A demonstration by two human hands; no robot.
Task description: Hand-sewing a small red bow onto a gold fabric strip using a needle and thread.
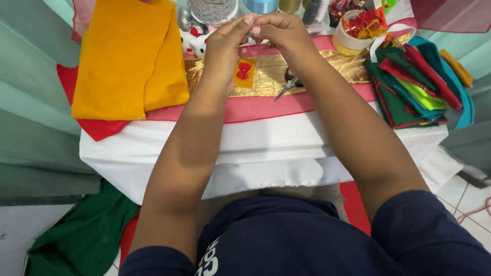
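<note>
**Fingertips pinched together over a craft table**

Nearest to us are a dark blue shirt and two bare forearms reaching away over a white cloth (pixel 266 148) that drapes the table's near edge. Beyond it lies a pink cloth (pixel 266 107), and on that a gold strip (pixel 276 69) with a small orange patch bearing a red bow (pixel 244 70), just under our wrists. Scissors (pixel 287 84) lie on the strip beside the right forearm, within easy reach.

Farther out, our left hand (pixel 225 43) and right hand (pixel 281 30) meet, fingers curled and tips pinched close together as if on something very fine; we cannot tell what, since it is too small to see. We judge they are raised clear of the table for a closer look.

To the left lies folded orange felt (pixel 123 56) over red. To the right sits a stack of green, red and blue felt pieces (pixel 409 87). At the far edge stand ribbon spools (pixel 261 5) and a tape roll (pixel 353 36).
</note>
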